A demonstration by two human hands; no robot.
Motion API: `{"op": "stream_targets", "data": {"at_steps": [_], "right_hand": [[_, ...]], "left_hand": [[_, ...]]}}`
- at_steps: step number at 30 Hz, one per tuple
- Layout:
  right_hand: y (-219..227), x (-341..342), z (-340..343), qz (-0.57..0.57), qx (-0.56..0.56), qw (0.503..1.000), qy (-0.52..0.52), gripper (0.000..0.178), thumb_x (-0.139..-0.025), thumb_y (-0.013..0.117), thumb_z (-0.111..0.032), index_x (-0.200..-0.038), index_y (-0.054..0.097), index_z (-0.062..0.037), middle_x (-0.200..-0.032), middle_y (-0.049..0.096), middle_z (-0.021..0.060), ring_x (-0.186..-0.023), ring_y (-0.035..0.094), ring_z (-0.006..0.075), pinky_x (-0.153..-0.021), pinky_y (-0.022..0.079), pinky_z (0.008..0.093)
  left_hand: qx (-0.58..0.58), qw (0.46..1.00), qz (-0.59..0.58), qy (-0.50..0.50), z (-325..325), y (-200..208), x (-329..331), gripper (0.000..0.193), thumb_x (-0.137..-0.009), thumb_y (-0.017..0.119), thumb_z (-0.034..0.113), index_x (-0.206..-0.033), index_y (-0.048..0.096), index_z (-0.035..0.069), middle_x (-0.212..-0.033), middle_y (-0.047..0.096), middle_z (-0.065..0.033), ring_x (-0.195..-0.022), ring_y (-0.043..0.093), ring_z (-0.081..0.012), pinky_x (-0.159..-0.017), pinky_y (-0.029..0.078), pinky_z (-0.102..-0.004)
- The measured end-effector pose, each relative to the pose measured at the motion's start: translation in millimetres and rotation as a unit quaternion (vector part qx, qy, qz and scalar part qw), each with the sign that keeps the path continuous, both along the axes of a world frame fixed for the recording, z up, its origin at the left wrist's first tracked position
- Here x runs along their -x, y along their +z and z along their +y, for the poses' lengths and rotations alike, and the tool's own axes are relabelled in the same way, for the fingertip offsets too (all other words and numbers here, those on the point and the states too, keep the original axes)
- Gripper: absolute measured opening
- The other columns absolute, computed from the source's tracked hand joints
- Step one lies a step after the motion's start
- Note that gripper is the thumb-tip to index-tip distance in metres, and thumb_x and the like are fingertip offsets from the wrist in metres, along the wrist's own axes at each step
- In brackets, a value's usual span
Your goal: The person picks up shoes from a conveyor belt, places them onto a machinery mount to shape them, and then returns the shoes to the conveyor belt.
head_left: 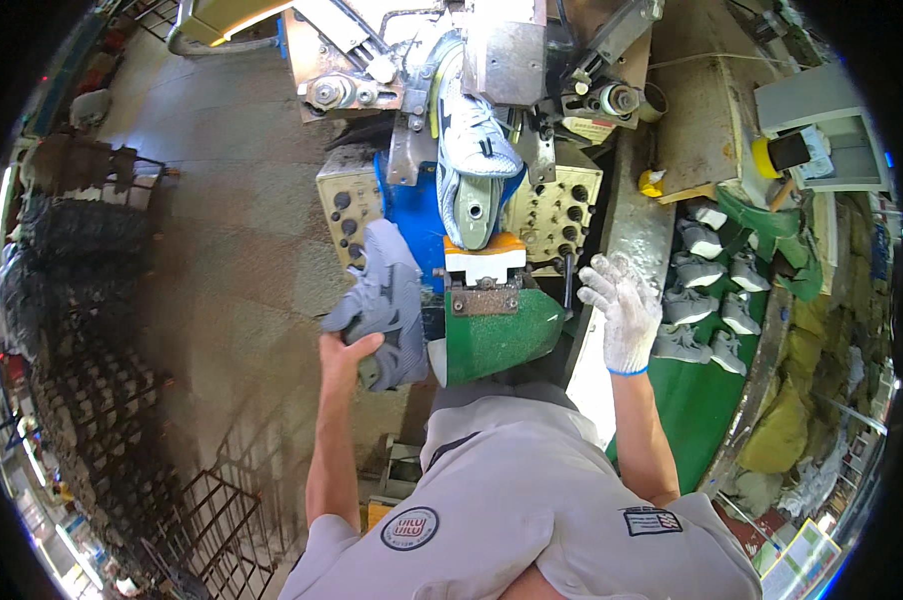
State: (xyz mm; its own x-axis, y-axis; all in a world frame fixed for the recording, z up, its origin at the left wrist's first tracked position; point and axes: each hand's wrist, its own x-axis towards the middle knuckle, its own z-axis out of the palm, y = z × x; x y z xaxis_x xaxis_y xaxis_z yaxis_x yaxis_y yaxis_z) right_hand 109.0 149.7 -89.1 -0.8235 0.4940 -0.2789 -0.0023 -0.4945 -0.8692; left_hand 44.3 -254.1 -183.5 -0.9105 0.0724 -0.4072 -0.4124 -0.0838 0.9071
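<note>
Left hand (344, 354) grips a grey shoe (400, 305); most of it extends forward.

On the left of the pale shirt (512, 480) sat a round lettered badge (410, 529), on its right a rectangular lettered patch (653, 521); beyond it, a machine label (588, 129) was illegible.

**L hand (350, 357) on grey sneaker (390, 300); R hand (622, 310) gloved**

Ctr-left: bare L hand grips grey sneaker near heel, toe twd top of frame. Ctr-right: R hand in white glove (628, 345), spread, near black lever (569, 284). Upper ctr: lt-grey sneaker (475, 145) mounted in shoe machine (506, 62), above green guard (502, 328). Right: smaller-looking sneakers (688, 304) on green belt (687, 410). Bottom: lt-grey shirt (562, 500).
</note>
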Motion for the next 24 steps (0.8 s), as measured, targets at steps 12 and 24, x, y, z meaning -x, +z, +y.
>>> {"op": "stream_targets", "data": {"at_steps": [12,24], "right_hand": [[19.7,-8.6,23.8,0.118,0.257,0.959,0.012,0.036,-0.090,0.069,-0.026,-0.113,0.068,0.0017,-0.101,0.073,0.0080,-0.093,0.068,0.0155,-0.087,0.054,0.0325],[-142.9,-362.1,367.4,-0.730,-0.288,0.615,0.078,0.100,-0.079,0.064,-0.076,-0.134,0.058,0.0074,-0.127,0.066,0.0257,-0.117,0.065,0.0392,-0.097,0.051,0.0417]], "left_hand": [[0.118,0.979,0.036,-0.165,208.8,127.3,-20.8,0.025,-0.094,0.068,0.020,-0.092,0.074,-0.004,-0.077,0.070,-0.0071,-0.068,0.066,-0.0148,-0.065,0.054,-0.0290],[0.513,0.812,0.278,-0.010,250.7,109.4,105.6,0.068,-0.081,0.084,0.038,-0.125,0.063,-0.009,-0.122,0.069,-0.0219,-0.103,0.064,-0.0359,-0.092,0.049,-0.0431]]}}
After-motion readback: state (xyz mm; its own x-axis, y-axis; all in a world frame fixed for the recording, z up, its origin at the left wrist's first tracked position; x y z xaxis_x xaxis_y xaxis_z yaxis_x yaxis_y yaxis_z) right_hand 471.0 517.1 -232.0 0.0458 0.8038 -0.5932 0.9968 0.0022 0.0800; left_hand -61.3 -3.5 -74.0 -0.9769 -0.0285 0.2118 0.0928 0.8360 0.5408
